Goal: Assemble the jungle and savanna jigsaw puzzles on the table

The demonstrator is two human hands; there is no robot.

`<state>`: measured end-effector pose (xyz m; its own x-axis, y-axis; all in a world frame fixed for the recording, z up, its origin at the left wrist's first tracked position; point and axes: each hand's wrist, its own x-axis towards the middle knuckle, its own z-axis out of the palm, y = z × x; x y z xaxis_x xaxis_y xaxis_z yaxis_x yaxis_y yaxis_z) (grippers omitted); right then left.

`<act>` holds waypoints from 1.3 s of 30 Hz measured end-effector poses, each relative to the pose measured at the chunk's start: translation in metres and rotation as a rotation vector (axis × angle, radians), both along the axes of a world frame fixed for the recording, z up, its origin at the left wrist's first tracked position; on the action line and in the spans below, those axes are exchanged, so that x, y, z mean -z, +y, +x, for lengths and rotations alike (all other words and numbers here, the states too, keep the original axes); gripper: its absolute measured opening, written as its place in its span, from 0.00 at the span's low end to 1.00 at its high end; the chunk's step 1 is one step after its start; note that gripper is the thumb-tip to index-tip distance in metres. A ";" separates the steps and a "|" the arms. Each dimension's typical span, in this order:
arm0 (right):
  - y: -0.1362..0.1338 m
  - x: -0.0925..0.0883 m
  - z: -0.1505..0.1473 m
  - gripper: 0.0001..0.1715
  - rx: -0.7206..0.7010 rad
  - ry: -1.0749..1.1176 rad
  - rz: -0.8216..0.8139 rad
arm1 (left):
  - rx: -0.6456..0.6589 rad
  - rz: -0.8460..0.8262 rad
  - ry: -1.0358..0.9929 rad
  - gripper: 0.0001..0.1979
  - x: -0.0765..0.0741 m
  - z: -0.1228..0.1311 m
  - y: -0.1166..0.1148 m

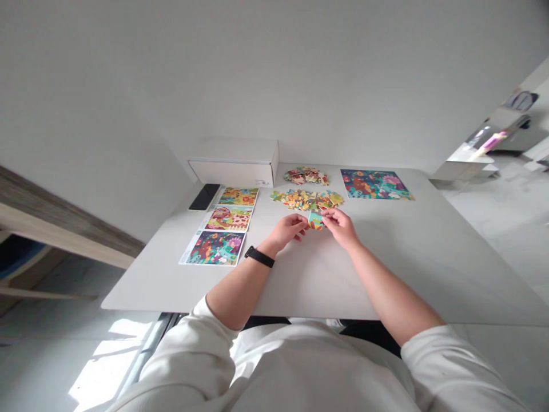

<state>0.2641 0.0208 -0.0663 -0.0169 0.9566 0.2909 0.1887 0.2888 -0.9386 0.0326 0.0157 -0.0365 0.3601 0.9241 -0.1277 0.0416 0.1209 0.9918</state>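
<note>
My left hand (290,229) and my right hand (340,224) meet over the white table (386,269), both pinching a small green and orange puzzle piece (315,220) between their fingertips. A black band sits on my left wrist. Just beyond the hands lies a yellow pile of loose puzzle pieces (307,199). A second, reddish pile (307,175) lies farther back. A finished blue puzzle (374,183) lies flat at the back right.
Three picture cards (229,219) lie in a column at the left. A black phone (205,196) lies beside them, and a white box (235,161) stands against the wall. A wooden ledge is at the far left.
</note>
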 end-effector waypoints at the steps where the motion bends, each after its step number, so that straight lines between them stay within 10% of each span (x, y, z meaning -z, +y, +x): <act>1: 0.000 0.001 0.000 0.29 0.000 -0.005 0.000 | 0.006 -0.001 -0.006 0.16 0.000 0.000 0.000; 19: -0.007 -0.005 0.001 0.24 -0.170 -0.085 -0.112 | 0.059 0.245 0.266 0.21 -0.010 -0.018 -0.001; 24: -0.028 -0.011 -0.020 0.17 -0.342 -0.228 -0.193 | 0.319 0.319 0.548 0.16 -0.028 -0.048 0.001; 39: -0.058 -0.012 -0.051 0.17 -0.614 -0.804 0.478 | 0.503 0.365 1.111 0.13 -0.039 -0.070 0.005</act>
<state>0.2127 -0.0369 -0.0543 -0.7963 0.5143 0.3185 0.3924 0.8398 -0.3750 -0.0376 0.0204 0.0023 0.5426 0.7625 -0.3523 0.8297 -0.4214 0.3660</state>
